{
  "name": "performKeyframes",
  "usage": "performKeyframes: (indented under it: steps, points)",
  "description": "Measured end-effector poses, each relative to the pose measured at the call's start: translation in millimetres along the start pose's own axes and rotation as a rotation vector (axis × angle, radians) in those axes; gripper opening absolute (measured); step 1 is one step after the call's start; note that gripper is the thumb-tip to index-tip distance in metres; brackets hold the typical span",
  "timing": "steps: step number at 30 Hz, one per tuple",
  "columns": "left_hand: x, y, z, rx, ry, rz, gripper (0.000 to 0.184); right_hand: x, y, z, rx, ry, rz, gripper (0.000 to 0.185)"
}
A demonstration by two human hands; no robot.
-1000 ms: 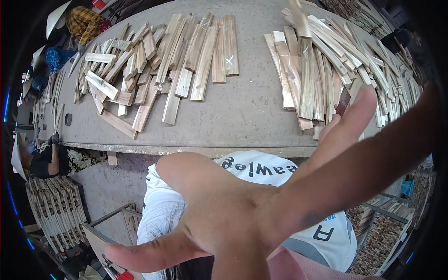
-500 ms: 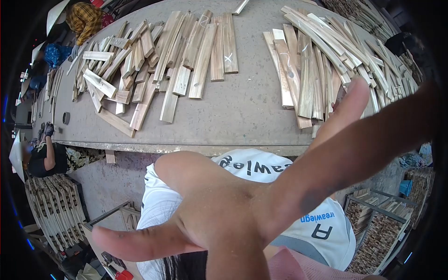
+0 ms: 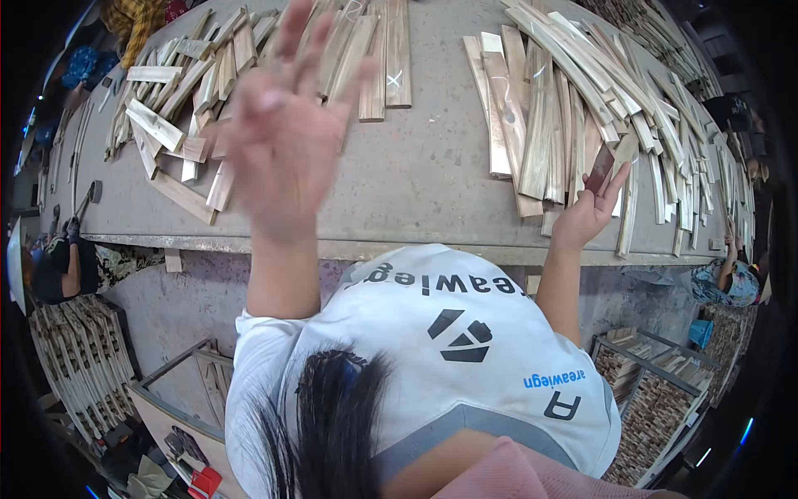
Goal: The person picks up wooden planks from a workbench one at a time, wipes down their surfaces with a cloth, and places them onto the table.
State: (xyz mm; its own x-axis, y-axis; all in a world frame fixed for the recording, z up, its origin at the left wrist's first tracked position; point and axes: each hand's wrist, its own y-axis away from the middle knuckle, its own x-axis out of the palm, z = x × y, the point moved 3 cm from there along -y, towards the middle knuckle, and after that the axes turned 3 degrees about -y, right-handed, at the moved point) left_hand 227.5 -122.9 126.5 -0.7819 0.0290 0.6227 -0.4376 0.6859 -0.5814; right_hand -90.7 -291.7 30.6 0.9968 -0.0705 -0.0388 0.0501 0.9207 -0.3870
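Note:
My left hand (image 3: 283, 154) is raised in front of the left heap of boards (image 3: 155, 125), blurred, with its fingers apart and nothing seen in it. Beside the right heap of boards (image 3: 544, 125), near the table's front edge, my right hand (image 3: 586, 218) holds a flat reddish-brown piece (image 3: 600, 170) between thumb and fingers. One board (image 3: 398, 58) near the middle bears a white chalk cross. Other chalk marks show on boards in the right heap.
The large grey table (image 3: 416, 179) spans the view. At the far left, a person in dark clothing (image 3: 62, 270) works at the edge; another person (image 3: 731, 279) is at the right. Slatted stacks (image 3: 83, 366) stand lower left, a metal rack of wood (image 3: 648, 382) lower right.
My left hand has moved away from the camera and over the left boards, uncovering my shirt and right hand. The view has shifted, with the table now higher in the frame.

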Motion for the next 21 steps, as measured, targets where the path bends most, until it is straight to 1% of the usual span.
performKeyframes:
  steps: [1,2,3,4,6,7,9,10,12,13,15,16,18,19,20,21]
  points:
    - [-42.5,7.6,10.3,-0.043,-0.619,-0.289,0.025,-2.4,-0.2,-0.6,-0.005,-0.009,-0.004,0.08]
    - [-82.8,20.3,16.9,-0.197,-1.167,-0.35,0.018,-4.0,-1.1,-0.7,-0.01,-0.02,-0.01,0.08]
    - [-145.2,40.1,28.7,-0.298,-1.655,-0.174,0.021,-5.4,-2.6,-0.8,0.004,0.007,-0.031,0.079]
    - [-188.9,67.1,46.3,-0.517,-1.753,-0.221,0.032,-6.0,-4.4,-2.7,-0.002,-0.001,-0.033,0.079]
    - [-198.1,99.8,69.8,-0.555,-2.296,-0.219,0.044,-6.0,-6.0,-8.3,0.064,-0.052,-0.071,0.08]
    - [-194.4,99.3,73.7,-0.535,-2.301,-0.224,0.044,-1.2,-5.3,-4.4,0.109,-0.126,-0.079,0.08]
    - [-181.3,96.8,82.8,-0.524,-2.395,-0.078,0.056,3.6,-5.1,-6.0,0.112,-0.149,-0.064,0.08]
    - [-175.0,91.6,85.3,-0.519,-2.392,-0.087,0.056,4.6,-5.1,-9.1,0.121,-0.161,-0.045,0.08]
    - [-166.8,82.7,89.1,-0.73,-2.43,0.063,0.057,3.3,-6.0,-19.6,0.118,-0.157,-0.011,0.079]
    - [-171.3,81.4,88.7,-0.726,-2.43,0.05,0.057,4.5,-5.0,-22.3,0.124,-0.158,0.012,0.079]
    - [-196.3,82.5,93.6,-0.851,-2.323,0.148,0.056,14.0,-2.9,-14.9,0.146,-0.181,0.019,0.08]
    - [-217.3,90.2,95.1,-0.846,-2.321,0.14,0.056,17.5,1.1,-14.5,0.139,-0.181,0.023,0.08]
    - [-260.7,109.8,97.9,-0.967,-1.989,-0.076,0.055,25.2,11.0,-22.5,0.239,-0.26,0.146,0.082]
    - [-255.0,108.2,92.6,-0.96,-1.988,-0.079,0.055,29.3,17.0,-21.8,0.232,-0.26,0.147,0.082]
    - [-252.3,116.7,83.7,-1.037,-1.526,-0.411,0.055,36.5,25.7,-21.6,0.269,-0.273,0.222,0.082]
    - [-243.6,123.3,74.9,-1.061,-1.038,-0.692,0.054,43.1,32.6,-22.9,0.31,-0.285,0.298,0.083]
